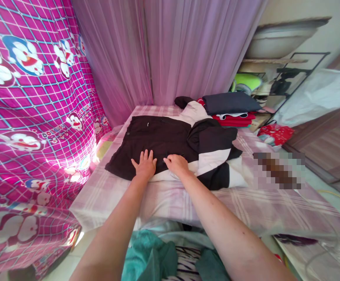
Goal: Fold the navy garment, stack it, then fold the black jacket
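Observation:
A black-and-white jacket (170,136) lies spread over the bed-like surface, its black body towards the left and its black-and-white sleeves bunched at the right. My left hand (145,166) rests flat on the black body near the lower edge, fingers spread. Beside it, my right hand (177,164) is closed, thumb and forefinger pinched at the jacket's front. A tiny bright spot shows at those fingertips, perhaps a zip pull; it is too small to be sure. White cloth shows along the jacket's near edge, below both hands.
A plaid cover (99,203) drapes the surface. Folded clothes (231,103) are stacked at the back right, by a black metal rack (297,78). Purple curtains (176,50) hang behind, and a pink patterned curtain (52,97) hangs at the left. A white bag (313,97) stands right.

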The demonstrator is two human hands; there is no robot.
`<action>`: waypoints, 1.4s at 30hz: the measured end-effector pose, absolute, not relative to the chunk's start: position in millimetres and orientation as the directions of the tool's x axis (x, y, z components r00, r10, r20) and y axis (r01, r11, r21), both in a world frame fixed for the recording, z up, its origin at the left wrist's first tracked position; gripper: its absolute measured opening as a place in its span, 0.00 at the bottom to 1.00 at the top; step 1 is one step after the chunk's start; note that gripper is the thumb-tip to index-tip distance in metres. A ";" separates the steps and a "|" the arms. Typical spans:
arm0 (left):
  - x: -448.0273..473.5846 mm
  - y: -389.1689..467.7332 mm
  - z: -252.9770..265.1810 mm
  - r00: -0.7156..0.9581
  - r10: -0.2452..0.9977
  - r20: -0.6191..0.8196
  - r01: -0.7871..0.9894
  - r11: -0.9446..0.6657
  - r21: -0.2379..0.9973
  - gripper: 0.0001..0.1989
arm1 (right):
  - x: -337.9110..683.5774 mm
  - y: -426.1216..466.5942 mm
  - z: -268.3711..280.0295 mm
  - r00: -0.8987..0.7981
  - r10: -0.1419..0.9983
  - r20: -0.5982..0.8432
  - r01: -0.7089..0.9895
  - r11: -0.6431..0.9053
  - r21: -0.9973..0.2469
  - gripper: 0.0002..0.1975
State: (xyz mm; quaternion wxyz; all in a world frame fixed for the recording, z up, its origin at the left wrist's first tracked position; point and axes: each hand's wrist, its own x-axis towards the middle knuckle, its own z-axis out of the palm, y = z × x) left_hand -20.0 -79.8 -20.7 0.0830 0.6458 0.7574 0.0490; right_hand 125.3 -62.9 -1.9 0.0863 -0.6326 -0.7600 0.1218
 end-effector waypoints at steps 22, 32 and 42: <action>-32.8 -95.5 -1.4 0.079 0.981 0.177 0.953 -0.127 0.276 0.16 | 150.6 -53.5 13.5 -0.400 0.916 0.006 0.868 0.381 -0.319 0.15; -5.1 -74.9 8.9 0.035 0.997 0.073 0.989 -0.045 0.141 0.14 | 198.4 -56.5 -14.9 -0.292 0.940 0.178 0.932 0.321 -0.168 0.23; -31.2 -73.8 20.1 0.253 0.966 0.055 0.959 -0.243 -0.144 0.19 | 194.2 -52.3 -28.1 -0.336 0.935 0.112 0.923 0.351 -0.158 0.24</action>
